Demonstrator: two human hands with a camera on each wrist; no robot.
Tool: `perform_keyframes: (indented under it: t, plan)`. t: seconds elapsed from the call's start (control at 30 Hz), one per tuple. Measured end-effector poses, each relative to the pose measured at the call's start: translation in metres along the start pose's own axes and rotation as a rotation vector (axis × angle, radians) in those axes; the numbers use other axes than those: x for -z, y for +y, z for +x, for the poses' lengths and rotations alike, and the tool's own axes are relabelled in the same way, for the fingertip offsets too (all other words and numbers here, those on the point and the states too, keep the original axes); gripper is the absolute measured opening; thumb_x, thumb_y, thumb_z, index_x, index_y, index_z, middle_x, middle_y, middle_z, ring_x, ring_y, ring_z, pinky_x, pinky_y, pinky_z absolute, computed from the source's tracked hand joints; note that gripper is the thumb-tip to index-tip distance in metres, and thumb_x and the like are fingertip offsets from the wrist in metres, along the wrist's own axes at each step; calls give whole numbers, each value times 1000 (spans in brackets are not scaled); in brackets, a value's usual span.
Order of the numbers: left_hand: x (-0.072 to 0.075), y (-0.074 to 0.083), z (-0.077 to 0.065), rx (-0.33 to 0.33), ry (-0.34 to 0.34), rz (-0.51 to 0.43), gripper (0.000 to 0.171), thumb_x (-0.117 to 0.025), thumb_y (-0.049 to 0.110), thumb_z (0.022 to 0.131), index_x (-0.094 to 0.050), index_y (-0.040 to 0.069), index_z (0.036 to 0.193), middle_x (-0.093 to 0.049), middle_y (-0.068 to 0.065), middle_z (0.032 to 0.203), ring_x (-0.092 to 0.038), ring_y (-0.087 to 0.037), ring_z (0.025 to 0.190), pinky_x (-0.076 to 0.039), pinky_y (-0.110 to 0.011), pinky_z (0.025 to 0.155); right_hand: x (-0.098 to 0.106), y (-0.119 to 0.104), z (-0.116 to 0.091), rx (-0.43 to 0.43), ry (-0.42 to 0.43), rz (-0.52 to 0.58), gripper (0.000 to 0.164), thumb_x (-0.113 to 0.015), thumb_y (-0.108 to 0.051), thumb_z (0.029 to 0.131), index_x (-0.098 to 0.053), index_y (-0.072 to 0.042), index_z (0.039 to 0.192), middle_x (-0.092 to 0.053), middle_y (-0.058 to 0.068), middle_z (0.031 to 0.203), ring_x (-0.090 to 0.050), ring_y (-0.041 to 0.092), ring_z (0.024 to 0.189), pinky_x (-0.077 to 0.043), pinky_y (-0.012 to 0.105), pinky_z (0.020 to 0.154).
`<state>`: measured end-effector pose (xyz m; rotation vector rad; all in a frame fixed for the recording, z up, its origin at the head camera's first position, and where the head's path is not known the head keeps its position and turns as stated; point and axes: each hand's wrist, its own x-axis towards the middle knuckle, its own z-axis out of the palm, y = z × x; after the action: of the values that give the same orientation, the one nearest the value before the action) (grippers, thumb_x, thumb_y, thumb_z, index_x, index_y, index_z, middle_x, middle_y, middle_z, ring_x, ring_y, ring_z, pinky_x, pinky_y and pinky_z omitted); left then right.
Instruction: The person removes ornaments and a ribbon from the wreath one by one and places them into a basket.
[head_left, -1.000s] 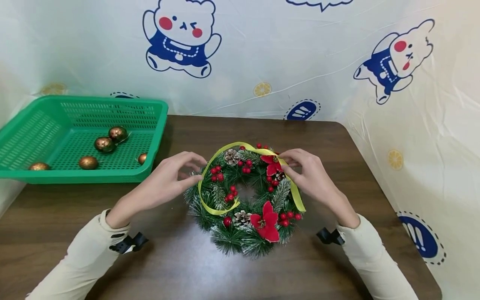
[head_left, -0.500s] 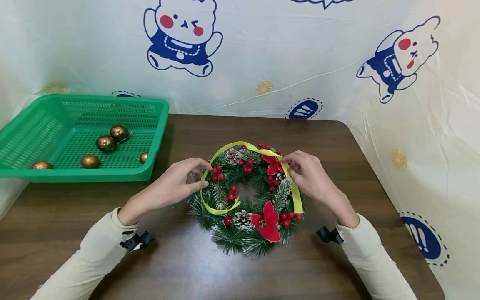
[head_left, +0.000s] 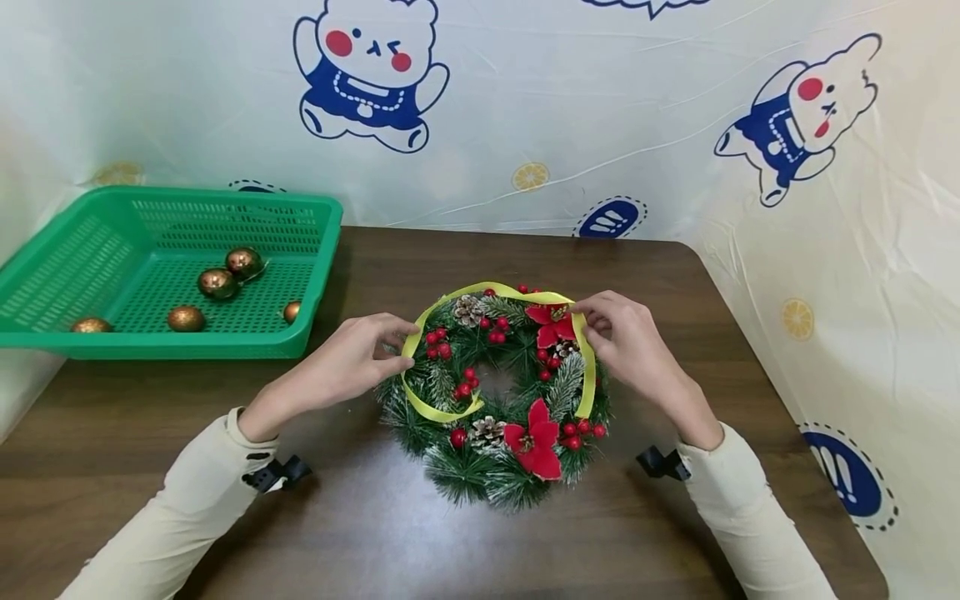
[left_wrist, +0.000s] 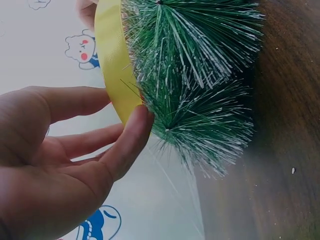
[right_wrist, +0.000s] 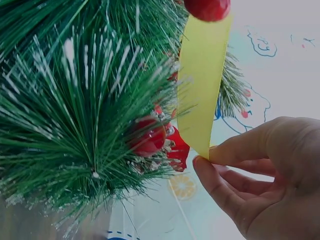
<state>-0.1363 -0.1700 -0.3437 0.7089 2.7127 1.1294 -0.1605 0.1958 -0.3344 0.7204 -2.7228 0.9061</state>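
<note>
A green wreath [head_left: 480,479] with frosted tips, red berries, pinecones and red flowers lies on the table. Over it curves a yellow ribbon [head_left: 501,289], one end at the wreath's inner left and the other hanging down its right side. My right hand [head_left: 626,337] pinches the ribbon near the upper red flower [head_left: 553,323]; thumb and index fingertip meet on its edge in the right wrist view. At the wreath's left, my left hand [head_left: 352,357] touches the ribbon with index finger and thumb held apart, one at either edge in the left wrist view.
A green plastic basket [head_left: 172,343] stands on the table at the left, holding several bronze baubles [head_left: 217,283]. The brown table [head_left: 420,542] meets a cartoon-printed curtain [head_left: 525,100] at the back and right.
My right hand has shifted slightly right and up with the ribbon, whose hanging end has swung left. My left hand has moved inward to the ribbon's left side.
</note>
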Motion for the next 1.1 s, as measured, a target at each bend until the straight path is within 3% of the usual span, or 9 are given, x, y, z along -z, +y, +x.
perform_keyframes:
  t: [0.37, 0.63, 0.9, 1.1]
  plan:
    - [11, 8, -2, -38, 94, -23, 49, -74, -4, 86, -60, -1, 132, -59, -14, 133, -69, -24, 101, -58, -42, 81, 6, 0, 0, 47, 135, 9, 39, -66, 16, 84, -66, 5, 121, -64, 17, 111, -68, 23, 87, -59, 34, 74]
    - [22, 16, -10, -19, 148, -29, 51, -74, -1, 87, -58, 3, 135, -57, -9, 136, -68, -21, 104, -57, -29, 75, 11, -4, -2, 71, 200, 24, 39, -69, 14, 83, -66, 5, 121, -64, 16, 112, -67, 21, 88, -48, 6, 76]
    - [26, 18, -12, -45, 164, -87, 53, -74, -4, 86, -58, 4, 136, -57, -6, 134, -69, -17, 99, -55, -22, 70, 13, -10, -1, 89, 226, 32, 38, -70, 13, 84, -67, 4, 120, -65, 15, 112, -67, 21, 88, -48, 6, 77]
    - [31, 23, -16, -42, 157, -187, 54, -72, -6, 87, -56, 3, 137, -54, -8, 136, -69, -21, 101, -57, -22, 74, 19, -15, 0, 94, 240, 58, 39, -71, 13, 83, -67, 3, 121, -65, 13, 110, -67, 20, 90, -50, 8, 80]
